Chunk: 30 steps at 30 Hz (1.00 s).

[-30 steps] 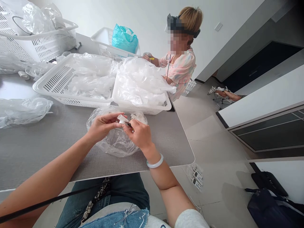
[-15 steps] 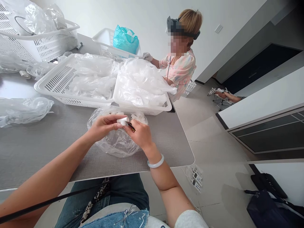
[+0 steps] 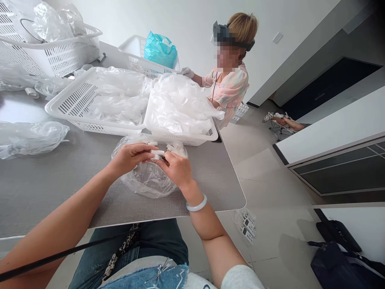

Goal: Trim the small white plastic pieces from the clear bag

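Observation:
My left hand (image 3: 130,157) and my right hand (image 3: 177,169) meet above the table, their fingertips pinching a small white plastic piece (image 3: 158,153) held sideways. A thin dark tool shows only as a sliver by my right fingers, and most of it is hidden. Below my hands, a clear plastic bag (image 3: 147,180) lies on the grey table (image 3: 54,192), with more white pieces (image 3: 176,149) in its open mouth. A white slotted basket (image 3: 180,138) full of clear film sits just beyond them. A pale bangle (image 3: 196,203) circles my right wrist.
Another white basket of film (image 3: 72,106) stands beside the first, with more baskets behind and a loose bag (image 3: 30,138) at left. A seated person (image 3: 228,86) with a gloved hand works across the table's corner. Black bags (image 3: 333,261) lie on the floor at right.
The white piece has turned from a steeper angle to lying sideways between my fingertips. The dark tool is now mostly hidden. The view has shifted slightly.

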Each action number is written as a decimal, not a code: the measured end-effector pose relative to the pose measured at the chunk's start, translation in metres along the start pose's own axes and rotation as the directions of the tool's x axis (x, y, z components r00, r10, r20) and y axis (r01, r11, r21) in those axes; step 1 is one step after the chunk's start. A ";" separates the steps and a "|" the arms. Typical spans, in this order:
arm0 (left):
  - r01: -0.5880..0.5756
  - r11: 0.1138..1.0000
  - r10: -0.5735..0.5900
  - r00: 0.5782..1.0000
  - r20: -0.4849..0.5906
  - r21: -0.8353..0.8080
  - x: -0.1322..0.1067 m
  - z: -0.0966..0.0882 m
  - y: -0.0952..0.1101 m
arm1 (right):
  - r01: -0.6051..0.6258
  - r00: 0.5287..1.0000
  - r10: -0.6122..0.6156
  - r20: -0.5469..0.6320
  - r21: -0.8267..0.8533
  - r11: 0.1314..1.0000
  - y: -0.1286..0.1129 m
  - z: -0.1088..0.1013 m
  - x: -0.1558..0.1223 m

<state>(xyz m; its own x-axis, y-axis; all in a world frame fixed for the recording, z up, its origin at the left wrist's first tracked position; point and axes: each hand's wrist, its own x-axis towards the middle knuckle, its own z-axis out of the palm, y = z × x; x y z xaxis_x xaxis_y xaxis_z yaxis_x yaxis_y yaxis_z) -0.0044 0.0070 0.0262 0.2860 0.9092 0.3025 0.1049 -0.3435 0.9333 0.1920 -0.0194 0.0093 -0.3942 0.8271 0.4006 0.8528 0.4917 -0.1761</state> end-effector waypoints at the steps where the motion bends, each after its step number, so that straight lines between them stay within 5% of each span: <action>1: -0.007 1.000 0.007 1.000 -0.001 0.015 0.000 -0.001 -0.001 | 0.024 1.000 -0.024 0.005 0.005 1.000 0.000 -0.001 0.000; 12: 0.050 0.997 -0.051 0.999 -0.006 -0.064 0.000 0.002 -0.006 | 0.059 0.998 -0.059 -0.022 -0.006 0.998 0.002 -0.002 0.001; 22: 0.173 0.843 -0.193 0.981 0.014 -0.509 -0.002 0.017 -0.005 | -0.077 0.995 0.078 -0.069 0.026 0.997 0.005 -0.006 0.000; 30: 0.113 0.929 -0.081 0.991 0.105 -0.352 -0.003 0.015 -0.003 | -0.057 0.996 0.059 -0.071 0.024 0.998 0.001 -0.006 -0.001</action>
<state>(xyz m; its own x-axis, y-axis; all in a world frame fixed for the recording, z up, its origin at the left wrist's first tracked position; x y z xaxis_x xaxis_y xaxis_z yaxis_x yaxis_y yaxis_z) 0.0083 0.0015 0.0196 0.3755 0.9040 0.2043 -0.2057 -0.1336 0.9694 0.1957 -0.0217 0.0141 -0.3179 0.8331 0.4527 0.8655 0.4500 -0.2202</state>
